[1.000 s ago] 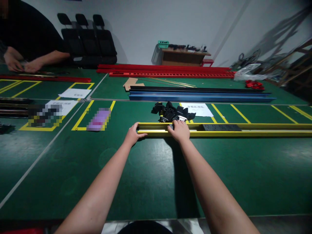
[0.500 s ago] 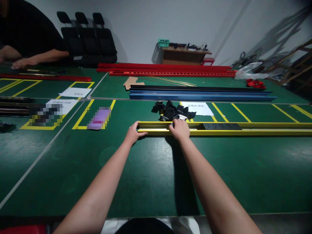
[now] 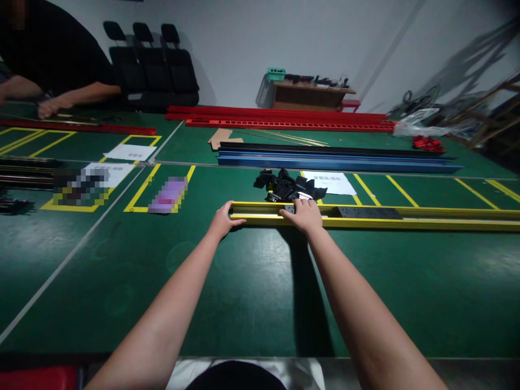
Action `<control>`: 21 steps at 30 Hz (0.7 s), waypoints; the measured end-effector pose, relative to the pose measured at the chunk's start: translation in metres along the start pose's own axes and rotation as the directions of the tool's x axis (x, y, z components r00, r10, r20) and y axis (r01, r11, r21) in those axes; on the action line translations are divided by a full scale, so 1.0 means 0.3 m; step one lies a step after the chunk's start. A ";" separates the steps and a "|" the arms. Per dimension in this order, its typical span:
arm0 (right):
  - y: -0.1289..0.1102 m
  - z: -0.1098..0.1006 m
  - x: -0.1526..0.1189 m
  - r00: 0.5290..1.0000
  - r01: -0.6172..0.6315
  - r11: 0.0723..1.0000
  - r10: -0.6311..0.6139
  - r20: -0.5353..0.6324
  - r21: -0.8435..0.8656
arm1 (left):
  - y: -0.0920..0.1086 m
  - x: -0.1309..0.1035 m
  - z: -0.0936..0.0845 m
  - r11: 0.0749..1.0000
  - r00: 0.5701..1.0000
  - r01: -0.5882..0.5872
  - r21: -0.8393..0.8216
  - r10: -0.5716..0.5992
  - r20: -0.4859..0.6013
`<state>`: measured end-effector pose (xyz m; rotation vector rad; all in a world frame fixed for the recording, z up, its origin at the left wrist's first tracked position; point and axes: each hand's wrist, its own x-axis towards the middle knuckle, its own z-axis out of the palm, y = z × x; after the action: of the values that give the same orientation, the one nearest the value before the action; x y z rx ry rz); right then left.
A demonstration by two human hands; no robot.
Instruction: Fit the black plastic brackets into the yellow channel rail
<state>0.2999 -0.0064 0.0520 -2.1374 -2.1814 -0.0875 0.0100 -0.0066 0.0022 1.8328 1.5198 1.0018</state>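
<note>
A long yellow channel rail (image 3: 439,221) lies across the green table in front of me, its trough facing up. My left hand (image 3: 221,221) is closed round the rail's left end, thumb on the near edge and fingers at the far side. Inside the trough, a small black socket module (image 3: 289,208) shows beside the thumb of my right hand (image 3: 305,215), which grips it and covers most of it. Farther right in the same trough sits a row of black socket modules (image 3: 369,213). Just behind the rail is a pile of loose black plastic parts (image 3: 284,185).
Blue and black rails (image 3: 337,160) lie beyond the pile, with red rails (image 3: 280,116) at the far side. A paper sign (image 3: 331,183) is behind the rail. A purple item (image 3: 168,195), blurred out, lies left. A co-worker's hand (image 3: 51,107) is at the far left.
My right hand has shifted slightly right along the rail, and more of the black module shows beside its thumb. My left hand keeps its hold on the end. The view has turned slightly.
</note>
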 end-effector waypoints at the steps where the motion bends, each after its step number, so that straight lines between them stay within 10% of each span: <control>1: -0.006 -0.002 -0.002 1.000 -0.005 1.000 0.005 0.001 -0.007 | 0.001 0.000 0.000 1.000 1.000 -0.001 -0.001 0.001 0.002; 21: -0.021 0.017 -0.015 0.992 -0.018 0.999 0.014 -0.128 -0.028 | 0.014 -0.004 -0.004 1.000 1.000 0.009 -0.021 -0.009 0.009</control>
<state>0.2937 -0.0105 0.0468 -2.1010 -2.1036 -0.2498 0.0113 -0.0087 0.0061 1.8127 1.5055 1.0004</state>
